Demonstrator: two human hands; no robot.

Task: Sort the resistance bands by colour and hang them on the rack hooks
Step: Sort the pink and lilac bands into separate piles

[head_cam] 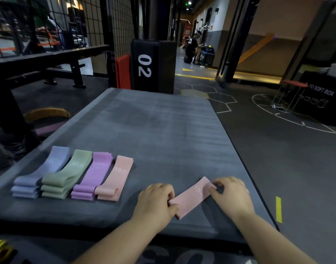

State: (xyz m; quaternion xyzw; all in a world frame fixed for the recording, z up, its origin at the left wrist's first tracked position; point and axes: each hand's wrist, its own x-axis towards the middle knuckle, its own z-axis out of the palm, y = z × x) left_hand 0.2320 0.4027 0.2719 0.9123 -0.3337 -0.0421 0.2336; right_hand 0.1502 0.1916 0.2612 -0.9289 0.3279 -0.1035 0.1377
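Note:
A pink resistance band (192,197) lies flat on the grey mat (163,130) near its front edge. My left hand (155,199) pinches its near left end. Its far right end is pinched by my right hand (230,193). To the left, four colour stacks lie side by side: blue bands (41,172), green bands (66,174), purple bands (94,174) and pink bands (115,178). No rack hooks can be made out.
A black box marked 02 (153,65) and a red pad (123,71) stand beyond the mat's far end. A black bench (49,60) is at the left. A soft box (319,98) stands at the right. A person (193,46) sits far down the corridor.

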